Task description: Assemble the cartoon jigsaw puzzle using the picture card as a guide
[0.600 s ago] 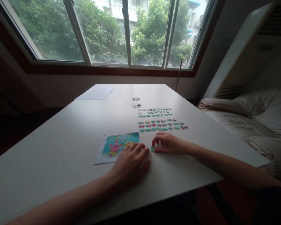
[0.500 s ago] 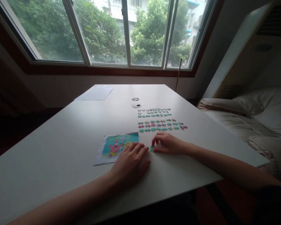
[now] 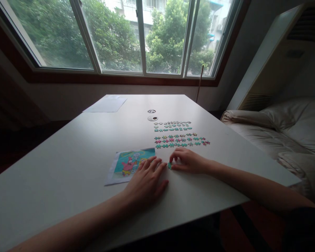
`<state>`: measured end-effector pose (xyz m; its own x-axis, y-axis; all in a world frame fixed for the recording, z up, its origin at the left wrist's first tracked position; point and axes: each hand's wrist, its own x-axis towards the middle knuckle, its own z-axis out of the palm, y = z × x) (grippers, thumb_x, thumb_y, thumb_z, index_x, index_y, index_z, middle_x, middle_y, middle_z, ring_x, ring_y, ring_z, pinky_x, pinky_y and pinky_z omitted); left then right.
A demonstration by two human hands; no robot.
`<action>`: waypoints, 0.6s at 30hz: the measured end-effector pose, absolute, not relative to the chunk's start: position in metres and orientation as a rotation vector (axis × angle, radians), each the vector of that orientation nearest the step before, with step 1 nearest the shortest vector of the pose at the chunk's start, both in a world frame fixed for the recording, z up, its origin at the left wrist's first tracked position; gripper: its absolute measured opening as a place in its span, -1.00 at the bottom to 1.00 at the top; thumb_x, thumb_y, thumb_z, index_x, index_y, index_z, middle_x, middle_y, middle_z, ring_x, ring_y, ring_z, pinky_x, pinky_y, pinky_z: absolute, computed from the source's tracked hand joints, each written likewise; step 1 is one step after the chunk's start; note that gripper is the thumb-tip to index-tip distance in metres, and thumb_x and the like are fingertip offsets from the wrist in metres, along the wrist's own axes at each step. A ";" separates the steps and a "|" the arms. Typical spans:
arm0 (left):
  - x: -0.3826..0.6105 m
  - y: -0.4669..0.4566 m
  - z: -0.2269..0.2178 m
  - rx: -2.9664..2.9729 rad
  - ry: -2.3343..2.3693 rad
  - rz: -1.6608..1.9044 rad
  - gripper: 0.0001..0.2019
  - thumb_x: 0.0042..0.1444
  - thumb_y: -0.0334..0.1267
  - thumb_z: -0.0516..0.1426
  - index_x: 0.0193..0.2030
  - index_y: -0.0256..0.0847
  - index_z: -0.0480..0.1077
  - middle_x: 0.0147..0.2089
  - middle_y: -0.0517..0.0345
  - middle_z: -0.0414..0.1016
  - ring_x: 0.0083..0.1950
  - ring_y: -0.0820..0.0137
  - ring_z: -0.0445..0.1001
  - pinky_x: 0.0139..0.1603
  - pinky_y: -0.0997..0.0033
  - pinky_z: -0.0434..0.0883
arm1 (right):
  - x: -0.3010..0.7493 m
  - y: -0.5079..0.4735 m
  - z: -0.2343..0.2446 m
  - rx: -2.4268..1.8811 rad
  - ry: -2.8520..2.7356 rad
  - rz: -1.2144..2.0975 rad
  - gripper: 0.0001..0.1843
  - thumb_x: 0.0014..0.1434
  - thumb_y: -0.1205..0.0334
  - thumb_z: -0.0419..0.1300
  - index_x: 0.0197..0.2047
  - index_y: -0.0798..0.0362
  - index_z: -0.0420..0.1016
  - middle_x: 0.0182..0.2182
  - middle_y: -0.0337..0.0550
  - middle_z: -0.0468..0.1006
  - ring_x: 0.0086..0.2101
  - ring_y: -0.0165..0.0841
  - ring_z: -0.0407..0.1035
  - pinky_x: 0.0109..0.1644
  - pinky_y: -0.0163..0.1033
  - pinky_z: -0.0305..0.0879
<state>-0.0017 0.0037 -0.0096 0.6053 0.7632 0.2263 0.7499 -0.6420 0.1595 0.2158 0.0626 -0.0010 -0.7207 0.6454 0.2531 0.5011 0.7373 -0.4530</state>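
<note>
My left hand (image 3: 148, 176) lies with its fingers stretched out over the right part of a printed cartoon picture (image 3: 126, 163). Its index fingertip comes close to a small green jigsaw piece (image 3: 169, 166). That piece is at the fingertips of my right hand (image 3: 187, 161), whose thumb and index finger close on it at the table surface. Beyond both hands, several rows of jigsaw pieces (image 3: 171, 140) are laid out, mostly green with some pink and yellow.
The white table (image 3: 68, 150) reaches toward the window. Two round items (image 3: 152, 118) sit behind the rows, and paper sheets (image 3: 105, 104) lie at the far left corner. A pale sofa (image 3: 265, 129) stands to the right.
The green jigsaw piece has shifted very slightly left, toward my left fingertips. The fingers of my left hand have spread a little. Otherwise the scene looks the same.
</note>
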 end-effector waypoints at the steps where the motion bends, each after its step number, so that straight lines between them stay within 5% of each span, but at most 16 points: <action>1: -0.001 0.003 -0.009 2.769 1.309 0.408 -0.61 0.16 -0.15 0.00 0.12 -0.19 0.21 0.15 -0.04 0.24 0.21 0.09 0.07 0.18 -0.03 0.11 | 0.216 0.063 -0.001 -0.875 -2.544 0.500 -0.78 0.09 0.12 0.18 -0.24 0.08 0.45 -0.37 -0.16 0.37 -0.34 -0.42 0.25 -0.25 -0.32 0.21; 10: -0.001 0.004 -0.007 2.761 1.300 0.401 -0.63 0.16 -0.16 -0.02 0.09 -0.17 0.21 0.13 -0.02 0.24 0.15 0.11 0.14 0.14 0.00 0.14 | 0.226 0.072 0.002 -0.855 -2.528 0.586 -0.77 0.14 0.16 0.12 -0.18 0.09 0.44 -0.39 -0.18 0.43 -0.42 -0.48 0.27 -0.32 -0.36 0.24; 18: -0.001 0.003 -0.006 2.747 1.298 0.396 -0.60 0.14 -0.18 -0.01 0.13 -0.20 0.19 0.12 -0.05 0.25 0.14 0.10 0.16 0.13 0.00 0.15 | 0.251 0.127 0.010 -1.094 -2.396 0.439 -0.80 0.12 0.18 0.11 -0.31 0.12 0.48 -0.41 -0.15 0.50 -0.44 -0.47 0.30 -0.34 -0.36 0.22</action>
